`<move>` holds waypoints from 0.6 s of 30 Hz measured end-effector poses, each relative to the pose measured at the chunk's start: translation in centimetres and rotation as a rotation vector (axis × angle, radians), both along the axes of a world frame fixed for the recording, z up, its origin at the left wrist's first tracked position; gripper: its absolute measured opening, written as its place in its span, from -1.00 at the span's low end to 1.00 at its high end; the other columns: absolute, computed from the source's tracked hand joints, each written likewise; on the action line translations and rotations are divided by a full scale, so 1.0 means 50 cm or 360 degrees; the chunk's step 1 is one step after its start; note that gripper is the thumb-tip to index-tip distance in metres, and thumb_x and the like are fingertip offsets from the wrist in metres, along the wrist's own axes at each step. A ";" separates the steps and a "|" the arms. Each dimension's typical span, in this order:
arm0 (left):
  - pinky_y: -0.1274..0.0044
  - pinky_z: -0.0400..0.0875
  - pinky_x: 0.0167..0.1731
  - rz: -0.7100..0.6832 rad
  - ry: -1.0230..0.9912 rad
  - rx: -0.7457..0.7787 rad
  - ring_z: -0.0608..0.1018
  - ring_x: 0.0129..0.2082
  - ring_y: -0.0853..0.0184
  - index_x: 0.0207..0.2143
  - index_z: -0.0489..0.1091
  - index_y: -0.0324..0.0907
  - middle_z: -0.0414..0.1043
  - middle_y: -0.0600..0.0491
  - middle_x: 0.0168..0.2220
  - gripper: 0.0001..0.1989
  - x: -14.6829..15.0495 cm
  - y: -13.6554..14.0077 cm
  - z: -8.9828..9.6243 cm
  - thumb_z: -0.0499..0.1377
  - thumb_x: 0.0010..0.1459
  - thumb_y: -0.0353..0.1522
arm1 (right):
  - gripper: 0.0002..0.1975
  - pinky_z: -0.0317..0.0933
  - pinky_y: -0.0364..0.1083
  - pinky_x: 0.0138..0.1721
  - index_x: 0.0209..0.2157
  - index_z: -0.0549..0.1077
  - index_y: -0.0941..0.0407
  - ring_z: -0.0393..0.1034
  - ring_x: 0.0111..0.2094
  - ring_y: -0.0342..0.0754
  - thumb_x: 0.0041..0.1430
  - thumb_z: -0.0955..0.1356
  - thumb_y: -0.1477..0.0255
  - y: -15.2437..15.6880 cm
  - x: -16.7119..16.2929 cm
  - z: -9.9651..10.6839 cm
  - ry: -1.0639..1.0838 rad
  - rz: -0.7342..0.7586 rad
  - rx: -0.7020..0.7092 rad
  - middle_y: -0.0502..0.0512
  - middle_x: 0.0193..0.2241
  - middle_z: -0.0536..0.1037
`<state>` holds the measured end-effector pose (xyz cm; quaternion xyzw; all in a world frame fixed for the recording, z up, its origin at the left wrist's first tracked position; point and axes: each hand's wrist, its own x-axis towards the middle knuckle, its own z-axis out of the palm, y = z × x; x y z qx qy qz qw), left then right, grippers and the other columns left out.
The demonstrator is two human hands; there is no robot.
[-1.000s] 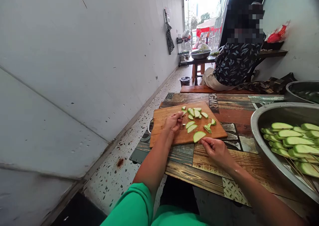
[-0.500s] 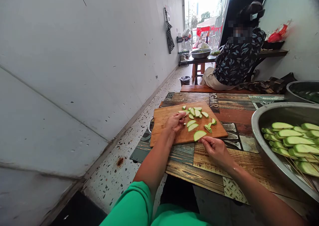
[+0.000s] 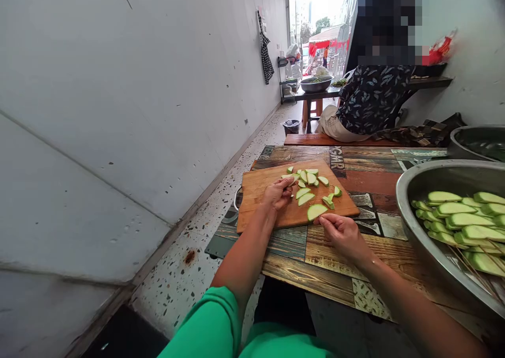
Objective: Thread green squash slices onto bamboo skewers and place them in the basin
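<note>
A wooden cutting board [image 3: 256, 195] lies slightly askew on the table, with several pale half-round zucchini slices [image 3: 306, 199] and end pieces on its right half. My left hand [image 3: 277, 192] is over the middle of the board, thumb and fingers pinched together beside the slices; what they pinch is too thin and small to make out. My right hand [image 3: 341, 234] is at the board's front edge. Its thumb and forefinger pinch the lower edge of a larger zucchini slice [image 3: 317, 212], which has a green rind along its curved side.
A large metal basin [image 3: 402, 190] at the right holds zucchini slices and thin wooden sticks [image 3: 469, 266]. Behind it stands another basin [image 3: 460, 137]. A person in a dark patterned shirt [image 3: 374, 100] sits beyond the table [image 3: 371, 161]. A white wall [image 3: 158, 84] runs along the left.
My hands and the slices hold almost the same places. The view has shifted slightly, and the seated person's upper body has moved a little.
</note>
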<state>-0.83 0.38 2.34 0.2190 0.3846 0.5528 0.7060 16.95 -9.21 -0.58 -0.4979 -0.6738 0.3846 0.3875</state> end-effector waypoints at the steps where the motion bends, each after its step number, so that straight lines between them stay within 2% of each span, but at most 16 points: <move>1: 0.80 -0.12 -0.80 -0.0009 0.0016 0.0003 0.15 -0.73 0.69 -0.58 0.28 -0.32 0.38 0.06 -0.58 -0.79 0.003 -0.001 -0.001 0.31 -0.11 -0.57 | -0.60 -0.01 -0.18 -0.64 -0.40 0.50 0.17 0.10 -0.68 -0.17 0.16 0.20 0.18 0.001 0.000 0.000 0.0004 0.0003 -0.0011 -0.07 -0.74 0.23; 7: 0.75 -0.15 -0.81 -0.0035 0.0099 0.0050 0.16 -0.75 0.65 -0.57 0.32 -0.30 0.21 0.21 -0.67 -0.73 0.024 -0.005 -0.012 0.40 -0.23 -0.47 | -0.64 0.13 -0.17 -0.46 -0.49 0.49 0.16 0.28 -0.54 -0.11 0.17 0.20 0.25 0.015 -0.002 -0.002 -0.0121 -0.0100 0.0284 0.03 -0.62 0.39; 10: 0.74 0.01 -0.77 -0.0023 0.0098 0.0124 0.26 -0.71 0.61 -0.47 0.39 -0.28 0.31 0.17 -0.62 -0.72 0.040 -0.013 -0.016 0.41 -0.20 -0.36 | -0.63 0.12 -0.17 -0.49 -0.43 0.51 0.17 0.28 -0.56 -0.10 0.17 0.19 0.25 0.024 0.004 -0.005 -0.0113 -0.0212 0.0295 0.03 -0.63 0.40; 14: 0.63 0.32 -0.57 -0.0213 0.0133 0.0071 0.47 -0.56 0.46 -0.37 0.45 -0.29 0.48 0.02 -0.47 -0.69 0.065 -0.030 -0.019 0.39 -0.15 -0.31 | -0.61 0.05 -0.17 -0.56 -0.38 0.52 0.18 0.22 -0.59 -0.12 0.19 0.19 0.23 0.028 0.011 -0.008 -0.0093 -0.0250 0.0263 -0.01 -0.67 0.34; 18: 0.55 0.40 -0.44 -0.0271 0.0102 0.0089 0.54 -0.44 0.35 -0.29 0.45 -0.28 0.53 -0.07 -0.38 -0.70 0.072 -0.040 -0.021 0.36 -0.10 -0.34 | -0.60 0.01 -0.18 -0.58 -0.44 0.49 0.18 0.15 -0.62 -0.15 0.21 0.18 0.21 0.023 0.011 -0.008 -0.0055 -0.0158 0.0195 -0.04 -0.70 0.25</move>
